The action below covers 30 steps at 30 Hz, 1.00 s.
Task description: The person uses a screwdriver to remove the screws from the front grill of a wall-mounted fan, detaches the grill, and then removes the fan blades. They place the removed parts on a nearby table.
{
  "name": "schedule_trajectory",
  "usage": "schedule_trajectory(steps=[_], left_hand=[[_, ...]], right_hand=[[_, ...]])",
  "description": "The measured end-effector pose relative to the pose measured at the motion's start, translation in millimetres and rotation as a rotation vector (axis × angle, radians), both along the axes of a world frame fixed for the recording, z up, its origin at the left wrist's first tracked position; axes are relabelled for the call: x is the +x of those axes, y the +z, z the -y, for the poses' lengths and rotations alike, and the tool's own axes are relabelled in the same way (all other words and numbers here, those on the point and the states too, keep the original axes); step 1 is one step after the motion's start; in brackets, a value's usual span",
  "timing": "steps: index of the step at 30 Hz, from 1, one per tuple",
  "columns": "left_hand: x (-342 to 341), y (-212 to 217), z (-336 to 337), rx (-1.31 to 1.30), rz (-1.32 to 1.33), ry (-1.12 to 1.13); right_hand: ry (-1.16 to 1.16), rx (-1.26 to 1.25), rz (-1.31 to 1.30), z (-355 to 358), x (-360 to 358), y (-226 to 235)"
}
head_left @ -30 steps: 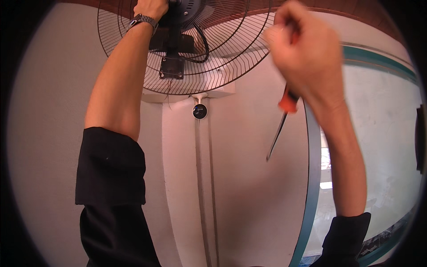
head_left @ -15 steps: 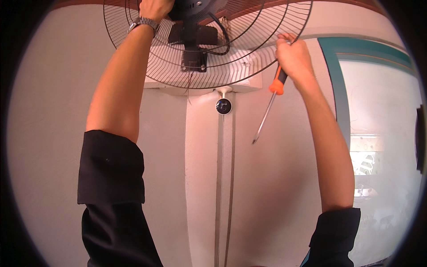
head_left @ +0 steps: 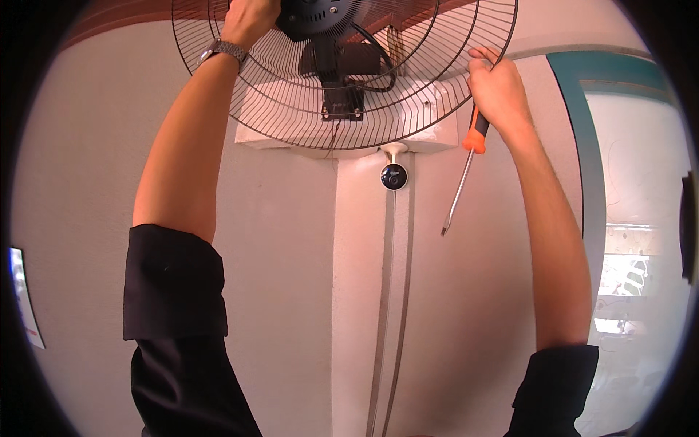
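A pale wall (head_left: 109, 182) fills most of the frame, with a projecting white pillar (head_left: 466, 306) running down the centre and a teal-framed window (head_left: 582, 167) along the right side. Across the top centre hangs a wall-mounted fan, its round black wire guard (head_left: 408, 109) spanning from upper left to upper right, with the black motor housing (head_left: 320, 18) at the very top and the black mounting bracket (head_left: 342, 95) below it, fixed to a white block (head_left: 429, 135) on the pillar. Both bare forearms rise from black sleeves (head_left: 171, 284) in the lower corners. The left hand (head_left: 251, 18), in the upper left with a metal wristwatch (head_left: 222, 49) on the wrist, is closed around the wires of the guard beside the motor housing. The right hand (head_left: 499, 87), upper right, has its fingers curled over the guard's outer rim while also clamped on the orange handle of a screwdriver (head_left: 466, 167), whose steel shaft slants down and left, tip free in front of the pillar. Two thin grey cables (head_left: 386, 306) run down the pillar from a small round black-faced camera (head_left: 394, 176) mounted just below the white block.
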<state>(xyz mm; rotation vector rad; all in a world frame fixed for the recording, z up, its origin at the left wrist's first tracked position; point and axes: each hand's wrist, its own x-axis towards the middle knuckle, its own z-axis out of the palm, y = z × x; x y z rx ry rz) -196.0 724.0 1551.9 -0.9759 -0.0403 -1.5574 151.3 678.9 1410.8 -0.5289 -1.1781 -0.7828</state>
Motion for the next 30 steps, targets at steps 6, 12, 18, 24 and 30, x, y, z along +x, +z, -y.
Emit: schedule_trajectory(steps=[6, 12, 18, 24, 30], left_hand=[[10.6, -16.9, 23.1, -0.235, 0.125, 0.132], [7.1, -10.4, 19.3, -0.241, 0.076, 0.054], [5.0, -7.9, 12.4, -0.101, 0.078, 0.113], [12.9, -18.3, 27.8, -0.287, 0.202, 0.166], [-0.7, -8.9, 12.5, -0.120, 0.018, 0.083]], right_hand=[[-0.030, 0.012, 0.008, -0.1, 4.1, 2.8], [-0.009, -0.024, 0.005, 1.8, 1.5, 1.0], [0.014, 0.007, 0.018, 1.1, 2.7, 4.7], [0.045, -0.061, 0.003, 3.8, 1.9, 3.1], [0.013, 0.016, 0.039, -1.0, 4.3, 6.5]])
